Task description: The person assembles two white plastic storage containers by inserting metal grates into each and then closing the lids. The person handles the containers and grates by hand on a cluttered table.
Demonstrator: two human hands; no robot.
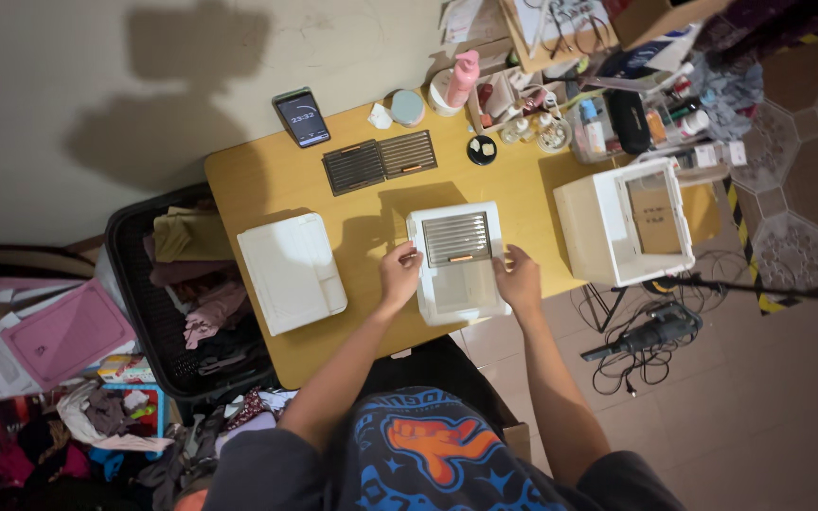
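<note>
Tray (458, 265) mid-table (267, 180), lid (291, 273) left, box (627, 227) right, grilles (381, 162) behind.

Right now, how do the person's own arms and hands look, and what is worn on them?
Both forearms are bare; no sleeve reaches them. The left hand and the right hand wear no gloves, and no watch, ring or bracelet can be made out at this size. The dark T-shirt has a blue and orange print on the front.

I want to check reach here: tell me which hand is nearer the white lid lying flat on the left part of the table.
Left. The left hand grips the left edge of the white tray, just right of the white lid. The right hand holds the tray's far edge.
</note>
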